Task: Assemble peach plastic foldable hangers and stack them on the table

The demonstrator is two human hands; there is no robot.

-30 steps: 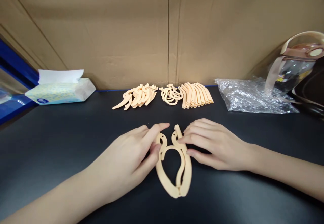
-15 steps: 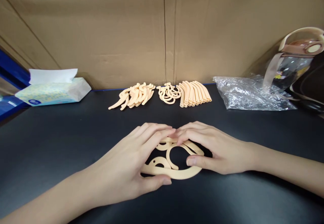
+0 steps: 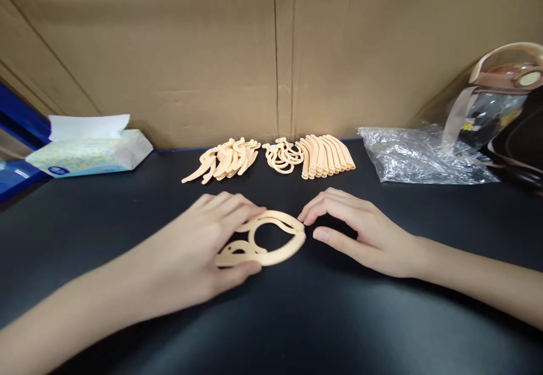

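A beige plastic folding clothes hanger (image 3: 287,250), its curved arms folded together around a ring-like hook, is at the middle of the black table. My left hand (image 3: 212,245) is closed on its left end, thumb along the near edge and fingers over the far edge, hiding that end. Just right of the hanger is my right hand (image 3: 360,228), holding nothing, its thumb and curved fingers apart. Its fingertips are close to the hanger's right tip; I cannot tell if they touch.
Along the back lie a pile of curved beige arms (image 3: 231,160), some beige hooks (image 3: 282,157) and a row of straighter beige arms (image 3: 326,157). A tissue pack (image 3: 93,151) stands left. A clear plastic bag (image 3: 424,157) and a water bottle (image 3: 492,103) are right, before a cardboard wall (image 3: 190,52).
The hanger has moved left and slightly away from me with my left hand. My right hand has let go of it and now lies to its right.
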